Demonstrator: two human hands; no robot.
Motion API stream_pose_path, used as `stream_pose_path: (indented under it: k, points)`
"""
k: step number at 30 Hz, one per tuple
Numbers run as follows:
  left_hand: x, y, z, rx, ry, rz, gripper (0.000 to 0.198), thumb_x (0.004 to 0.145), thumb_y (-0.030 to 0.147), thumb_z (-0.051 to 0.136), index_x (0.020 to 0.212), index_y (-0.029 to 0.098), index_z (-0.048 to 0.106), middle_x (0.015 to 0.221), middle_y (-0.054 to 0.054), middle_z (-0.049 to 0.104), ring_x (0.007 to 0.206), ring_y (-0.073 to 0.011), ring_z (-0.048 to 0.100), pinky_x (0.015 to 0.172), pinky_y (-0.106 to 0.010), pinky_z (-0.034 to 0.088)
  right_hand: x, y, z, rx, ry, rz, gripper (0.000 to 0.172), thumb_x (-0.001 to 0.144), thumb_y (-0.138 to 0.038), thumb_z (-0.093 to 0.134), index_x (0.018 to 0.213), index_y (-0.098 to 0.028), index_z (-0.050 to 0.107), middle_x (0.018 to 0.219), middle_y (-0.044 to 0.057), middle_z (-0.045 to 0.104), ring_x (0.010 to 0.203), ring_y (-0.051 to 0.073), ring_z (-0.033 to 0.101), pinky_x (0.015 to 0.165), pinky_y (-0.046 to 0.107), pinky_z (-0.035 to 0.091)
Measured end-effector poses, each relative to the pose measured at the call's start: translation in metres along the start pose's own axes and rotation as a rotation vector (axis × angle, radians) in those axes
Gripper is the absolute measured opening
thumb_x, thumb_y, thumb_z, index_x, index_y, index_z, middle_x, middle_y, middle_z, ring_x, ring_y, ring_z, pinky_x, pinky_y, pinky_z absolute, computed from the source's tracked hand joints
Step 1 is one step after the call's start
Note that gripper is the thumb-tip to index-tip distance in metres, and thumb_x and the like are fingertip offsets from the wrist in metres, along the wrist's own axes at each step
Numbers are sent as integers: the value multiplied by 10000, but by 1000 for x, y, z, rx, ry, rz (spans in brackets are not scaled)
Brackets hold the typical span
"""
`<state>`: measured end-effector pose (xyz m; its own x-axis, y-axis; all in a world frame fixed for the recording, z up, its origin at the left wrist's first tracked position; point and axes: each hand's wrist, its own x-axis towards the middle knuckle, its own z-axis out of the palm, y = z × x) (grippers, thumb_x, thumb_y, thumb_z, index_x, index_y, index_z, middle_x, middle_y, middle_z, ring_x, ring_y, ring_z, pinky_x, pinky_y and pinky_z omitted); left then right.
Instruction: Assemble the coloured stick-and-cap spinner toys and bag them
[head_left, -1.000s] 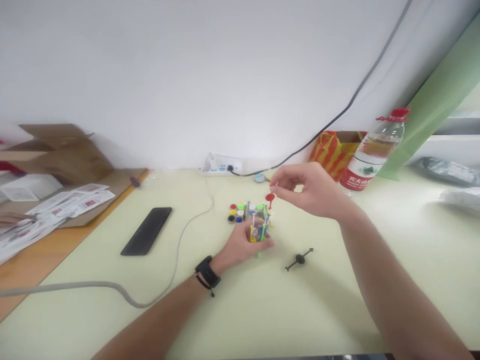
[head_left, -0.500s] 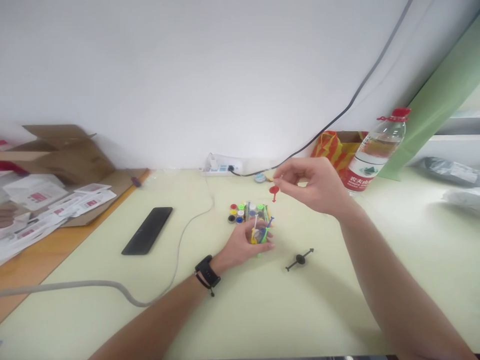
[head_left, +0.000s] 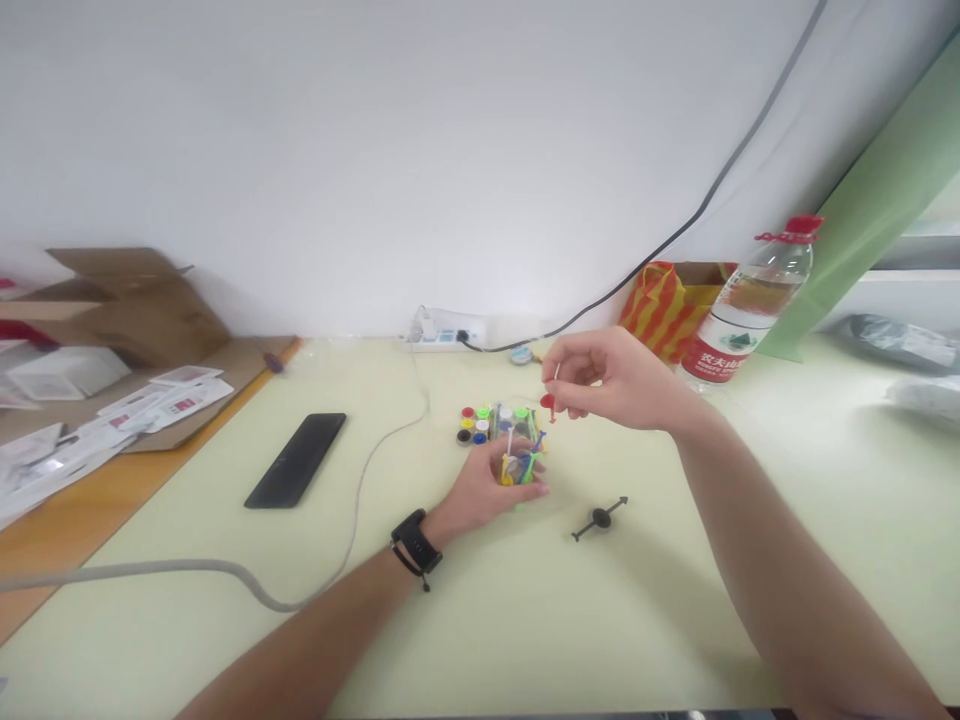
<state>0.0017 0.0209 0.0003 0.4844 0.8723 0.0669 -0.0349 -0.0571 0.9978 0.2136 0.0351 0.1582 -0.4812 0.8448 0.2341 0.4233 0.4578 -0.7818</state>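
Red piece (head_left: 548,402): round disc, plain red, with a thin stem running down from it to a small widened tip. Its upper part is covered by the fingers. It is at the fingertips of the right hand (head_left: 616,380), on that hand's left side, raised off the counter (head_left: 480,640). The right hand is closed in a pinch on it.

Cluster (head_left: 527,468): thin yellow, green, blue and white sticks, several pointing upward at differing tilts. The left hand (head_left: 484,487) is curled around it, thumb on the near side, fingers on the far side. Whether a cup encloses the sticks cannot be determined. The red piece appears above and to the right of the cluster, apart from it.

Black piece (head_left: 601,518): disc midway along a thin rod with an arrow-like end; lies on the counter to the right of the left hand, untouched.

Discs (head_left: 481,427): red, green, yellow, white, black and blue, arranged in rows just beyond the left hand.
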Motion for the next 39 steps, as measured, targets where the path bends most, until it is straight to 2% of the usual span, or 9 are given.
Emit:
stream_pose_path:
  k: [4,7,14,23,29,36,39]
  points:
    - [-1,1,1,0,12,1,537,703,316,897,1154,152,657,985,-100,737,952,-241,722,811,-361,604,1,0,0,90,-59,15,52,796,-182,666,837,-185,632,677,16,712,581,154,666,549,257,516]
    - [-1,2,2,-4,19,9,531,698,313,900,1144,156,658,980,-93,734,950,-238,721,809,-358,605,2,2,1,51,-88,-3,58,815,-223,679,836,-184,642,681,18,707,610,159,674,558,258,511]
    - [0,4,2,19,13,41,458,707,331,891,1079,164,684,970,-84,735,947,-239,723,823,-358,599,6,9,4,-198,115,-120,75,817,-170,628,861,-196,683,829,35,730,746,180,668,647,280,525]
    - [0,1,1,41,21,36,482,720,324,884,1118,157,669,987,-94,732,965,-241,717,840,-366,598,1,2,1,-173,21,-143,92,801,-156,616,829,-191,697,729,11,677,657,151,589,635,277,498]
    - [0,0,1,56,24,42,484,740,330,870,1146,169,661,1023,-96,728,972,-244,721,851,-373,600,-1,-1,-1,-127,-10,-134,54,816,-210,649,836,-195,697,776,26,704,703,168,625,648,281,518]
    - [-1,2,2,78,33,51,452,736,339,872,1109,173,679,1045,-95,725,961,-241,730,819,-346,602,2,2,7,-310,122,-160,103,827,-133,579,836,-200,656,785,24,688,710,171,609,631,282,446]
    - [-1,3,2,91,27,46,451,747,342,864,1118,170,675,1002,-89,730,966,-244,726,820,-348,598,1,3,7,-404,129,-182,123,827,-97,541,815,-202,604,759,15,643,692,161,565,632,282,404]
